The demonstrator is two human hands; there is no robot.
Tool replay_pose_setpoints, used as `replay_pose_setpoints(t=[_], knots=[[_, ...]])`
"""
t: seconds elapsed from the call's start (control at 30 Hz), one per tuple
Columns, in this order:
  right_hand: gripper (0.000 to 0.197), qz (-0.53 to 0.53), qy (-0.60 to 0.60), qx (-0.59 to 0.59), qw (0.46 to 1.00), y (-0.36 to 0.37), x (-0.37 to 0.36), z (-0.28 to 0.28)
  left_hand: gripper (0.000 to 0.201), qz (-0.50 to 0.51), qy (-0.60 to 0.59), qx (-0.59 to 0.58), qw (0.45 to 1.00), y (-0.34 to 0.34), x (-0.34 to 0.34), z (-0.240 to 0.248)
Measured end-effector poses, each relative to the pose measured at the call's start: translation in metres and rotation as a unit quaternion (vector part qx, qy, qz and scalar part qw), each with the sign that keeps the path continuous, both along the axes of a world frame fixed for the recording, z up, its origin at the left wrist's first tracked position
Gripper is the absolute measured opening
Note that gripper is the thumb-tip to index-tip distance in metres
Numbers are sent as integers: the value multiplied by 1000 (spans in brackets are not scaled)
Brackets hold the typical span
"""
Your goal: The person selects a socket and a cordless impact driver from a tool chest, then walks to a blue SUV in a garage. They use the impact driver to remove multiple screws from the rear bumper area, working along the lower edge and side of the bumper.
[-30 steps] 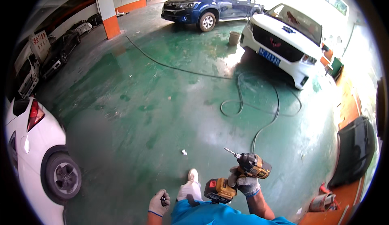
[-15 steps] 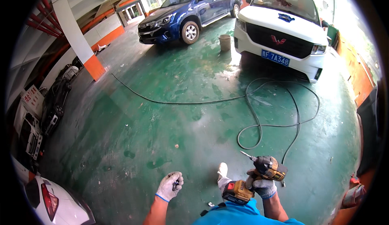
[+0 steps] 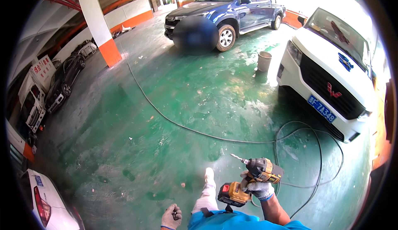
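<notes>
My right hand (image 3: 260,189), in a whitish knit glove with a blue cuff edge, grips a yellow-and-black cordless impact driver (image 3: 265,170). Its silver bit points up and to the left, and its battery (image 3: 234,194) with a red patch hangs low in front of my blue shirt. My left hand (image 3: 171,218), gloved too, is low at the bottom edge with its fingers curled in. Something small and dark shows between those fingers, too small to name.
A long dark hose (image 3: 195,129) lies across the green floor, looping at the right. Ahead stand a blue pickup (image 3: 253,10), a bucket (image 3: 264,61) and a white vehicle (image 3: 331,68). An orange-and-white pillar (image 3: 109,52) rises at left; a white car (image 3: 58,207) is at lower left.
The view has turned to the right... the parked vehicles and hose sit differently in it. My left hand has dropped toward the bottom edge. The impact driver stays in my right hand.
</notes>
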State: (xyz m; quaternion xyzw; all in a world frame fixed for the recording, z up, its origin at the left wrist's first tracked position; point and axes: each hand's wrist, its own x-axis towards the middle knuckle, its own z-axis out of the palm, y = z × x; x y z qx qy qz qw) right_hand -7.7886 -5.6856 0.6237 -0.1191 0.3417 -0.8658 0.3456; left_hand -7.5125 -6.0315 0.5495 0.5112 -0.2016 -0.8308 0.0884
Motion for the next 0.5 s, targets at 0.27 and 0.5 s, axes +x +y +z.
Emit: replay_pose_setpoints(t=[0.27,0.5], knots=[[76,-63,44,35,996,-84,-244,5,10,-151,78,-76,983,-127,-365,18],[74,-178,50,20,982,-107,-435,-16,15,-316,126,-169,925,-152,-708,82]])
